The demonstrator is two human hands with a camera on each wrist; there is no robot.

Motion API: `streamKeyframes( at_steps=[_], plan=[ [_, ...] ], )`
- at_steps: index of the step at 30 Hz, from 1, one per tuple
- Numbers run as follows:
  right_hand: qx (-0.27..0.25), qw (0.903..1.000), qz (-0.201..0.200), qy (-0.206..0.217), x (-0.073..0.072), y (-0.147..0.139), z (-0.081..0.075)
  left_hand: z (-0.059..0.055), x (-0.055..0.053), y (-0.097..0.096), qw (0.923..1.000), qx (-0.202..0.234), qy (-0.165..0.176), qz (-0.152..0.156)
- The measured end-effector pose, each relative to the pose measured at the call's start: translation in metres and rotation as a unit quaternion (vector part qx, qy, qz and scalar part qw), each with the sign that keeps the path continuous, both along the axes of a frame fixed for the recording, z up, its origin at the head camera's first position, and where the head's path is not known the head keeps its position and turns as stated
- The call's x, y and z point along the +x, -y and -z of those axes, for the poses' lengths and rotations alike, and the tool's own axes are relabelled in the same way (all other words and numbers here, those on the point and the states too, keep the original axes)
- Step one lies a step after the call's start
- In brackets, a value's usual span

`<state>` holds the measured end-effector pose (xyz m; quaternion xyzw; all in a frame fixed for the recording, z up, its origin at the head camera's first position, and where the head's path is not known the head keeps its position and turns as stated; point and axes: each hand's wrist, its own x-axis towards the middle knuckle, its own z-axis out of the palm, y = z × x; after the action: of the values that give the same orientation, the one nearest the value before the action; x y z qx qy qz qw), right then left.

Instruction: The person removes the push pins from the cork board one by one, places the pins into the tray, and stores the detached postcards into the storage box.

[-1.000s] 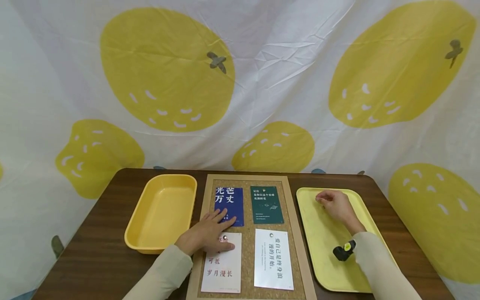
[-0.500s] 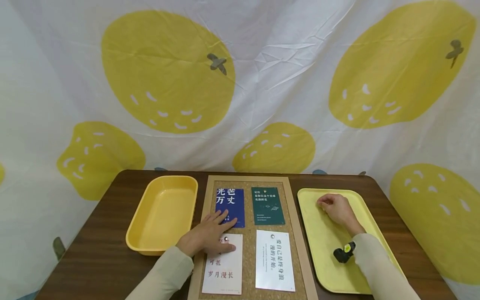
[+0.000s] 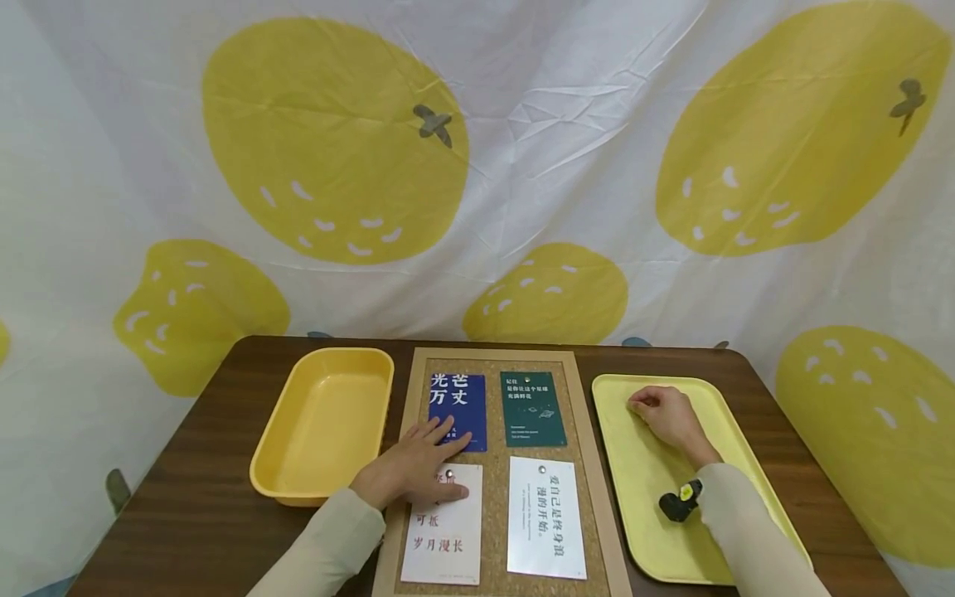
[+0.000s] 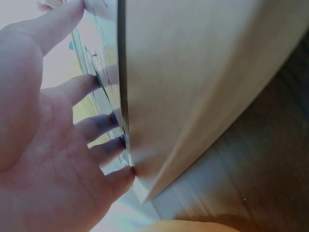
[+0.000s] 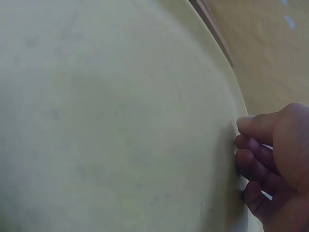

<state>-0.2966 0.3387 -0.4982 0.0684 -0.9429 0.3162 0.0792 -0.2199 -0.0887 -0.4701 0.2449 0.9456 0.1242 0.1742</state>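
My left hand point(image 3: 412, 470) lies spread over the left side of a wood-framed cork board point(image 3: 492, 398). Its fingertips rest on the lower part of a blue card point(image 3: 457, 396), and its thumb lies across a white card with red lettering point(image 3: 442, 551). In the left wrist view, the little finger point(image 4: 120, 181) touches the board's edge. My right hand point(image 3: 669, 419) is low over the far part of a yellow tray point(image 3: 649, 514), fingers curled and thumb near the index finger. In the right wrist view, no object shows between those fingertips point(image 5: 245, 124).
A green card point(image 3: 533, 419) and a white card with dark lettering point(image 3: 546, 531) are pinned on the board's right side. Left of the board stands a deep yellow basin point(image 3: 317, 439). A lemon-print curtain point(image 3: 537, 182) hangs behind the brown table point(image 3: 186, 497).
The right hand has shifted very slightly to the left over the tray. The left hand keeps its place on the board.
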Motion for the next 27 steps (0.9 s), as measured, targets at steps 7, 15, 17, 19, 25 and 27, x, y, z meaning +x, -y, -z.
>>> streamKeyframes(
  at_steps=[7, 15, 17, 19, 25, 27],
  plan=[
    [0.0, 1.0, 0.003, -0.001, -0.0017, -0.0001, 0.004, -0.0012, -0.0003, -0.0004, 1.0, 0.002, 0.004, -0.004],
    [-0.001, 0.9999, 0.003, -0.014, -0.0039, 0.0007, 0.0081, -0.0017, 0.0002, 0.0003, 1.0, 0.002, 0.002, -0.002],
    [-0.002, 0.9999, 0.003, -0.016, -0.004, 0.0011, 0.0079, -0.0023, 0.0001, 0.0003, 1.0, 0.001, 0.003, -0.004],
    [-0.001, 0.9999, 0.002, -0.016, -0.0035, 0.0013, 0.0071, -0.0027, 0.0001, 0.0003, 1.0, 0.0, 0.005, -0.004],
    [-0.002, 1.0, 0.005, -0.005, -0.0013, 0.0012, 0.0056, -0.004, 0.0011, 0.0001, 1.0, 0.003, 0.009, -0.004],
    [-0.002, 1.0, 0.004, -0.002, -0.0007, 0.0014, 0.0055, -0.0042, 0.0014, 0.0002, 1.0, 0.004, 0.008, -0.005]
  ],
)
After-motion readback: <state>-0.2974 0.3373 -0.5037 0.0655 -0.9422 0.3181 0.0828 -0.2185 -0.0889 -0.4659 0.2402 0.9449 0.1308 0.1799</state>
